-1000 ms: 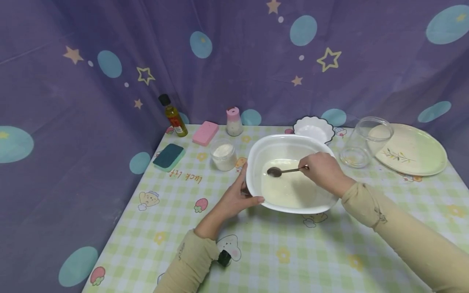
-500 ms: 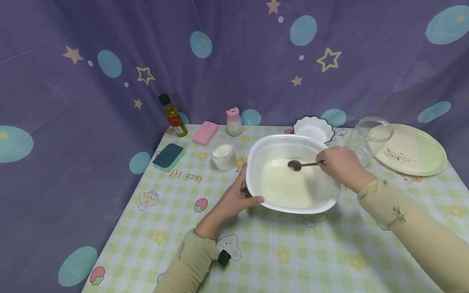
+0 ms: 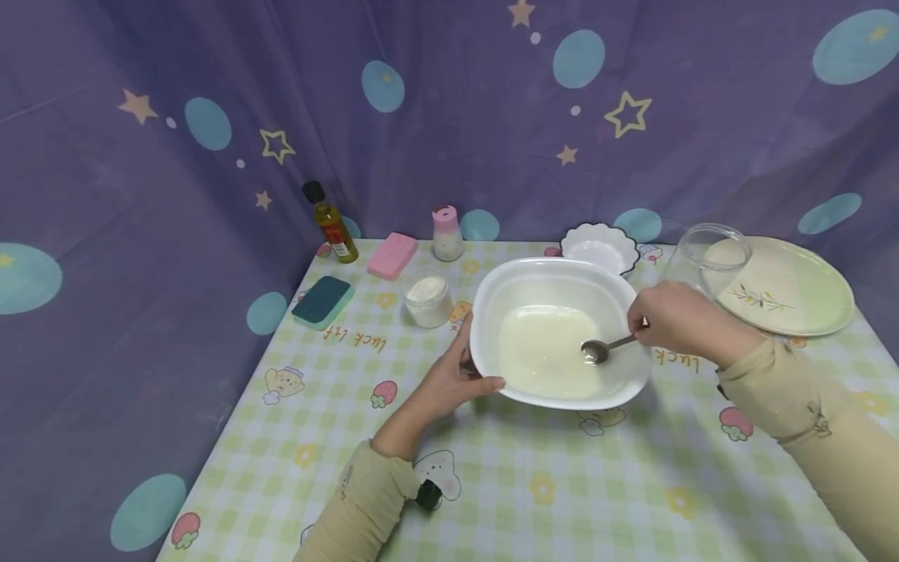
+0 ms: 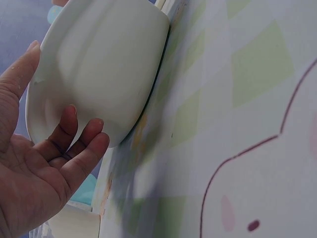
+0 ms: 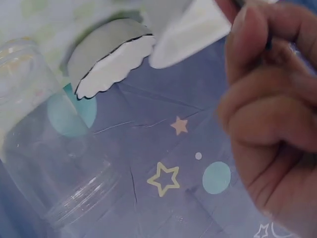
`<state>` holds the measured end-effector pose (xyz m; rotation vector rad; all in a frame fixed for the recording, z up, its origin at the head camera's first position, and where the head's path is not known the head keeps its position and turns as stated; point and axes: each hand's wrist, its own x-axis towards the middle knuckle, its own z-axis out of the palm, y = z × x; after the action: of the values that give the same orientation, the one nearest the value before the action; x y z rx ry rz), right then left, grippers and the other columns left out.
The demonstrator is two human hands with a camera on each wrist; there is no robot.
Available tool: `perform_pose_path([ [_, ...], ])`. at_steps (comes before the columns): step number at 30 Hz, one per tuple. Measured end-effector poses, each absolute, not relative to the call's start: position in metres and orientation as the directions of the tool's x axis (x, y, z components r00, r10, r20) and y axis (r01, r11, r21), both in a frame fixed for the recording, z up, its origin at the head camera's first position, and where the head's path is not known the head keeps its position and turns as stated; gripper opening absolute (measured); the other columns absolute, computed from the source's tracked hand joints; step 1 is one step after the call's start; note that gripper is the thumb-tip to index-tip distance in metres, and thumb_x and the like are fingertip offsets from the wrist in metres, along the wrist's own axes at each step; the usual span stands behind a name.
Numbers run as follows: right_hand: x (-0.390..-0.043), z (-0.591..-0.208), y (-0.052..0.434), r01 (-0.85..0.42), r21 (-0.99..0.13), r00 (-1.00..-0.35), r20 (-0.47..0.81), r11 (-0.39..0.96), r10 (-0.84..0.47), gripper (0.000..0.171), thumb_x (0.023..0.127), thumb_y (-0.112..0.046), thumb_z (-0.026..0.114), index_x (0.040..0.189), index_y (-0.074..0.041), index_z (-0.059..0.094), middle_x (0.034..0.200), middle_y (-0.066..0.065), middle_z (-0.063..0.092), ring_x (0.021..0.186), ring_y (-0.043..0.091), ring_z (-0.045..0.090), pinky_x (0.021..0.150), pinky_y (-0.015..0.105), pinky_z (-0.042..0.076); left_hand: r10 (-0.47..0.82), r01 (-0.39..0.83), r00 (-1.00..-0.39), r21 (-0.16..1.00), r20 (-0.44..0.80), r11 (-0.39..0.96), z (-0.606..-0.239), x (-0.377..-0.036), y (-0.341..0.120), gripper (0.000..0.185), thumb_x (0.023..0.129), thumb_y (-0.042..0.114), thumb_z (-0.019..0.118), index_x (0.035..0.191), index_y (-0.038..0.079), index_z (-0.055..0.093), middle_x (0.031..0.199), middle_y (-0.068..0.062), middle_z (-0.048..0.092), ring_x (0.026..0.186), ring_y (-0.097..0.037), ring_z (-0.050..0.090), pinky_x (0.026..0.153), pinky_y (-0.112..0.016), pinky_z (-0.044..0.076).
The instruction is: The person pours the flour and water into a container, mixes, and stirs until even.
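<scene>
From the head view, a white basin with pale liquid stands mid-tabletop. The left hand clasps its near-left rim, thumb over the edge. The right hand pinches the handle of a spoon, whose bowl lies in the liquid at the basin's right side. A glass jar lies tipped just behind that hand.

At the left wrist, the fingers curl against the basin's outer wall.

At the right wrist, curled fingers are closed; the spoon is barely visible.
</scene>
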<state>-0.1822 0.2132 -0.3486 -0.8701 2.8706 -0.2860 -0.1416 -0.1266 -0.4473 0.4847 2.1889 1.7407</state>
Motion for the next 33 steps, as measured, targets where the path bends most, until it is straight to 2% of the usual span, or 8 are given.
perform_pose_path([
  [4,-0.180,-0.346,0.211,-0.545,-0.288,-0.786,-0.151,0.788,-0.599,0.017,0.075,-0.003,0.073,0.069,-0.019,0.073,0.067,-0.010,0.062,0.061,0.009,0.050,0.059,0.032,0.046,0.433,0.069,-0.901,0.972,-0.036,0.225,-0.447,-0.141,-0.127,0.113,0.083,0.014,0.079,0.153,0.045,-0.004,0.117,-0.021,0.066,0.092,-0.021,0.066,0.082,-0.037,0.053],
  [9,-0.178,-0.351,0.205,-0.548,-0.384,-0.747,-0.175,0.743,-0.641,0.017,0.076,-0.002,0.072,0.072,-0.019,0.074,0.068,-0.013,0.063,0.063,0.007,0.051,0.061,0.029,0.046,0.433,0.075,-0.901,0.971,-0.031,0.226,-0.447,-0.142,-0.126,0.113,0.083,0.013,0.079,0.154,0.044,-0.003,0.117,-0.021,0.066,0.093,-0.021,0.066,0.083,-0.038,0.053],
  [15,-0.177,-0.366,0.189,-0.616,-0.419,-0.711,-0.068,0.667,-0.699,0.019,0.079,-0.001,0.073,0.072,-0.019,0.074,0.068,-0.015,0.062,0.062,0.002,0.050,0.061,0.027,0.046,0.437,0.087,-0.900,0.972,-0.017,0.219,-0.447,-0.141,-0.126,0.113,0.083,0.013,0.079,0.155,0.041,-0.004,0.120,-0.021,0.065,0.094,-0.020,0.067,0.083,-0.040,0.053],
  [19,-0.178,-0.376,0.177,-0.678,-0.396,-0.686,0.038,0.619,-0.727,0.022,0.079,0.001,0.072,0.071,-0.020,0.072,0.064,-0.016,0.058,0.057,0.001,0.044,0.059,0.025,0.043,0.432,0.085,-0.901,0.972,-0.018,0.218,-0.447,-0.141,-0.126,0.114,0.083,0.015,0.080,0.155,0.041,-0.004,0.122,-0.021,0.064,0.097,-0.020,0.066,0.084,-0.040,0.054],
  [22,-0.179,-0.383,0.170,-0.697,-0.372,-0.687,0.102,0.613,-0.720,0.021,0.079,0.000,0.074,0.072,-0.019,0.073,0.065,-0.016,0.060,0.057,0.000,0.046,0.059,0.026,0.045,0.427,0.075,-0.904,0.974,-0.025,0.216,-0.447,-0.141,-0.126,0.114,0.082,0.015,0.080,0.154,0.043,-0.003,0.123,-0.020,0.063,0.098,-0.020,0.066,0.085,-0.039,0.053],
  [27,-0.183,-0.391,0.161,-0.661,-0.357,-0.737,0.141,0.661,-0.661,0.019,0.079,0.000,0.075,0.072,-0.017,0.073,0.070,-0.012,0.067,0.059,0.003,0.052,0.060,0.028,0.047,0.426,0.078,-0.905,0.972,-0.025,0.221,-0.447,-0.141,-0.126,0.113,0.083,0.013,0.080,0.154,0.044,-0.003,0.123,-0.019,0.064,0.097,-0.019,0.066,0.086,-0.040,0.053],
  [33,-0.190,-0.397,0.156,-0.600,-0.362,-0.791,0.140,0.713,-0.595,0.022,0.081,0.002,0.070,0.068,-0.016,0.069,0.066,-0.010,0.062,0.058,0.008,0.047,0.060,0.030,0.041,0.439,0.093,-0.898,0.973,-0.011,0.213,-0.447,-0.141,-0.126,0.114,0.083,0.009,0.079,0.156,0.036,-0.004,0.120,-0.020,0.065,0.094,-0.022,0.066,0.084,-0.042,0.052],
])
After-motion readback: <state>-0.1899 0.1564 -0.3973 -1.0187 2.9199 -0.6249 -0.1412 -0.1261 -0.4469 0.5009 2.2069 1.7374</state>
